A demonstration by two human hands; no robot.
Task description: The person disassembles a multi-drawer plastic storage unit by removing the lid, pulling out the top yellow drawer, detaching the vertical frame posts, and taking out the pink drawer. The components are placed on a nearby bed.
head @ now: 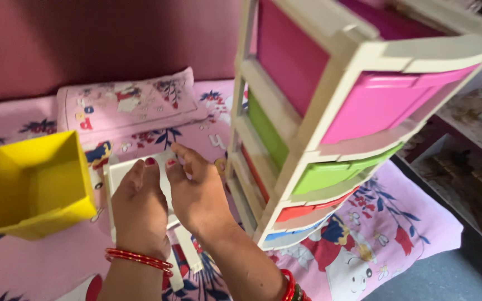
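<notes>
White plastic frame piece [119, 177], flat on pink bedsheet, gripped at its top edge

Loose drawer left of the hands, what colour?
Yellow drawer, plain and empty; head view shows it clearly.

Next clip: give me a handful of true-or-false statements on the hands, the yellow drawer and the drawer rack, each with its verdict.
1. Both hands grip a white frame piece. True: left hand and right hand hold it together.
2. The yellow drawer sits in the rack. False: it lies out on the pink bedsheet, left of the hands.
3. The yellow drawer is full. False: it looks empty.
4. The rack has a pink drawer above a green drawer. True.
5. Both wrists wear red bangles. True.
</notes>
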